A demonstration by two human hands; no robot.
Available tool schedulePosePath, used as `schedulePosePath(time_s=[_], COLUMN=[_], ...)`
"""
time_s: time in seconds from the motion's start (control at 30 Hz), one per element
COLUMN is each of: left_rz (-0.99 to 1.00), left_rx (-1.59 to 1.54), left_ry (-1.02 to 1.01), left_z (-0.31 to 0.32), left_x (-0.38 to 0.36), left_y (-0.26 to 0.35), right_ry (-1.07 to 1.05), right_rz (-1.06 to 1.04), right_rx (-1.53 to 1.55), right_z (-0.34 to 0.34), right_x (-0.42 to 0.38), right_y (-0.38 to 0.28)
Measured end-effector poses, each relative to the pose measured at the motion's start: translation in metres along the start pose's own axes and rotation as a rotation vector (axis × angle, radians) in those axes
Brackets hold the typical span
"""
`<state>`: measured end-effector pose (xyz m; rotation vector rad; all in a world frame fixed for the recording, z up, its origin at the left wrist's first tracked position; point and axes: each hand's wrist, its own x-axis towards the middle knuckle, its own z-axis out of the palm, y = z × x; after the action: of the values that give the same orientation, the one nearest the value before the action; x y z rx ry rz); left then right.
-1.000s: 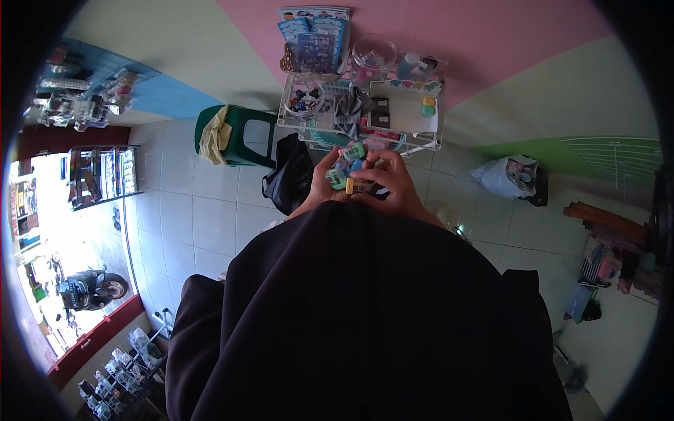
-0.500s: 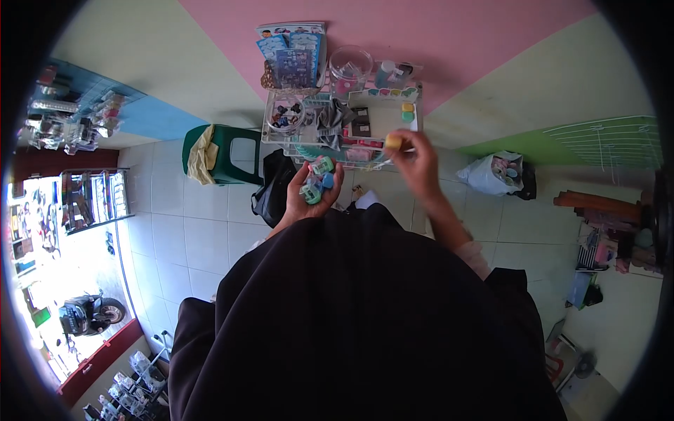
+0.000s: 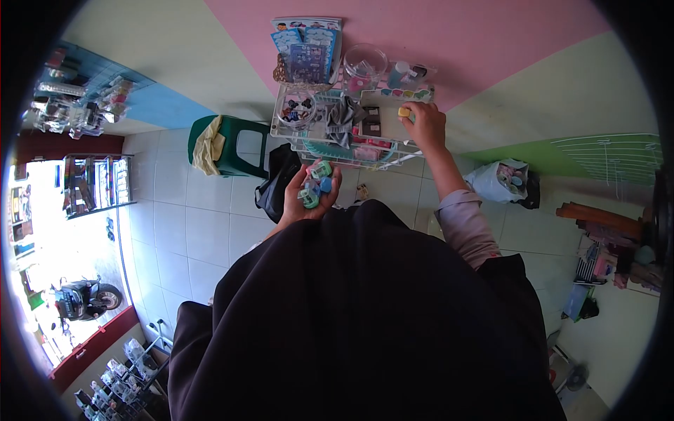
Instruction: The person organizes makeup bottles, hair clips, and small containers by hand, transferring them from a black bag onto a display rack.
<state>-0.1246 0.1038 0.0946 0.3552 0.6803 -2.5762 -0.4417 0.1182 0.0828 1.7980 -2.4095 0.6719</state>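
The right hand [image 3: 427, 130] was stretched out toward one o'clock in the view, its grip narrow around a small yellow block [image 3: 404, 112] at the fingertips. The block was over the shallow white tray [image 3: 387, 109] on the wire rack [image 3: 281, 130]; whether it touched the tray could not be told. A fingertip hold probably suited so small a piece, keeping the palm out of the tray.

Near the centre, toward eleven o'clock, the left hand [image 3: 293, 199] was cupped, its grip wide around two mint-green pieces [image 3: 321, 170] and a blue piece [image 3: 326, 184]. The upturned palm likely served as a pocket, with curled fingers walling them in.

To the tray's nine o'clock side lay dark square cases [image 3: 370, 121], then grey cloth [image 3: 342, 119] and a clear round tub [image 3: 295, 110]. Booklets [image 3: 309, 62] stood behind, perhaps upright so their covers showed.

At ten o'clock, pale yellow cloth [image 3: 208, 147] was draped over a green plastic stool [image 3: 232, 133], with a black bag [image 3: 277, 186] near it.
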Motion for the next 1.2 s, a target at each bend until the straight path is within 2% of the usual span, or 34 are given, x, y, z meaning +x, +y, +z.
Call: schedulePosePath(time_s=[0.23, 0.6, 0.87, 0.97, 1.07, 1.17, 1.2], left_rz=[0.015, 0.016, 0.018, 0.013, 0.038, 0.054, 0.052], left_rx=[0.035, 0.088, 0.057, 0.085, 0.143, 0.198, 0.206], left_ry=[0.003, 0.006, 0.007, 0.003, 0.015, 0.011, 0.017], left_z=[0.004, 0.007, 0.006, 0.008, 0.016, 0.018, 0.018], left_x=[0.004, 0.009, 0.010, 0.014, 0.020, 0.024, 0.025], left_y=[0.002, 0.001, 0.004, 0.002, -0.003, -0.007, -0.008], right_ry=[0.002, 0.085, 0.049, 0.046, -0.013, -0.222, -0.315], right_rz=[-0.018, -0.002, 0.138, 0.075, 0.695, 0.685, 0.534], right_rx=[0.046, -0.186, -0.041, 0.295, 1.292, 1.956, 2.055], right_z=[0.001, 0.027, -0.029, -0.026, -0.033, -0.046, -0.043], right_x=[0.002, 0.006, -0.015, -0.026, -0.026, -0.029, -0.028], right_y=[-0.005, -0.009, 0.003, 0.009, -0.019, -0.033, -0.042])
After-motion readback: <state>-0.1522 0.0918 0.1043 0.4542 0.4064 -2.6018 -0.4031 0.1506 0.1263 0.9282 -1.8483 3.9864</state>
